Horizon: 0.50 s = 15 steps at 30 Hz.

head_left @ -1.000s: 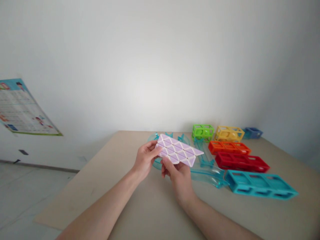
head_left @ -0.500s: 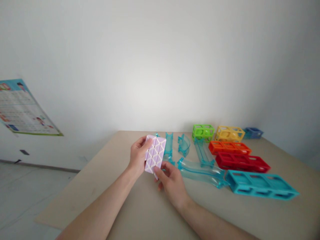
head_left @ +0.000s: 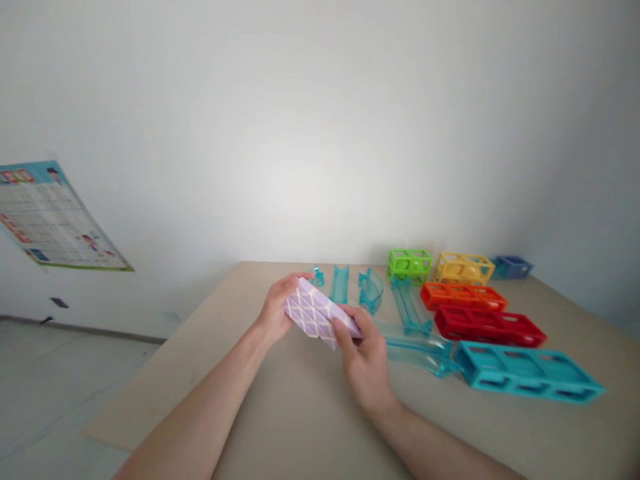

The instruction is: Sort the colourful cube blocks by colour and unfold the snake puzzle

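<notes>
Between my two hands is a lilac snake puzzle (head_left: 311, 313), folded into a block whose faces show triangles edged in white. My left hand (head_left: 275, 312) is closed on its left end, fingers over the top edge. At the lower right end, my right hand (head_left: 367, 363) pinches it, thumb on the near face and fingers on the far side. The puzzle is held above the table, tilted down to the right. Just behind it lie clear blue track pieces (head_left: 340, 285), and part of a long curved track (head_left: 417, 350) is hidden by my right hand.
On the table's right side are turquoise (head_left: 530, 373), red (head_left: 490, 327) and orange (head_left: 463, 297) frame blocks. Green (head_left: 410, 267), yellow (head_left: 464, 268) and dark blue (head_left: 515, 267) ones stand near the wall. A poster (head_left: 55, 217) hangs at left.
The puzzle has turned from nearly upright to a slant down to the right, and its shape looks different. My right hand has moved right and up with its end. The view has shifted slightly.
</notes>
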Each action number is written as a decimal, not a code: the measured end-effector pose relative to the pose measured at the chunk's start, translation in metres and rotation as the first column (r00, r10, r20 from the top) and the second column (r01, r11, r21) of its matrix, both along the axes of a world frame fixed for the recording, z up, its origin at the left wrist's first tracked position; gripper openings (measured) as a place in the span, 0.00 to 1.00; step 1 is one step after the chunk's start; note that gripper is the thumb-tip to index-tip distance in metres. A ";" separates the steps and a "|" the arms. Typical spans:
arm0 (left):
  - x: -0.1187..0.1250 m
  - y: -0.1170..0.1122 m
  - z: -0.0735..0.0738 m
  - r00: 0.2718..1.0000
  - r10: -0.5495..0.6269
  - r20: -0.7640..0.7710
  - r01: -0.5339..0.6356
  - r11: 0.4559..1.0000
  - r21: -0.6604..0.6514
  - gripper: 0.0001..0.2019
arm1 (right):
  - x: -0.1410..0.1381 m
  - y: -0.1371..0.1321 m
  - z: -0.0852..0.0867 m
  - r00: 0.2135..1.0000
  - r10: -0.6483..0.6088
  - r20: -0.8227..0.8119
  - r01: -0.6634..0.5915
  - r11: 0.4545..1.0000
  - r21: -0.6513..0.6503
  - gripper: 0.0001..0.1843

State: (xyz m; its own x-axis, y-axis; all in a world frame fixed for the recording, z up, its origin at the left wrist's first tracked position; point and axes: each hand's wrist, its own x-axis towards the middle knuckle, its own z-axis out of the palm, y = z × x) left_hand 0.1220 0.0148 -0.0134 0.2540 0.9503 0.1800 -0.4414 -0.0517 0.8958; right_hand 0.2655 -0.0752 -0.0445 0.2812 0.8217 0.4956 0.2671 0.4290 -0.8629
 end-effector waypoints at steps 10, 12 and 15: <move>-0.010 0.022 -0.008 0.956 0.161 -0.246 -0.183 0.980 -0.072 0.24 | 0.005 -0.005 0.007 0.861 0.013 0.508 -0.042 0.998 0.046 0.13; -0.013 0.025 -0.012 0.950 0.134 -0.281 -0.176 0.976 -0.131 0.25 | 0.005 -0.005 0.007 0.832 0.024 0.554 -0.045 0.999 0.024 0.13; -0.016 0.030 -0.019 0.945 0.048 -0.324 -0.119 0.972 -0.203 0.26 | 0.004 -0.006 0.009 0.777 0.042 0.628 -0.053 0.999 -0.002 0.12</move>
State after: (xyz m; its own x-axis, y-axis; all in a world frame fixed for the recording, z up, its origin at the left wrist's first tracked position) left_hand 0.1059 0.0451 -0.0322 0.1823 0.9772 -0.1084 -0.1379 0.1346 0.9813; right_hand 0.2697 -0.0812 -0.0350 -0.1357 0.8166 0.5611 0.7261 0.4673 -0.5044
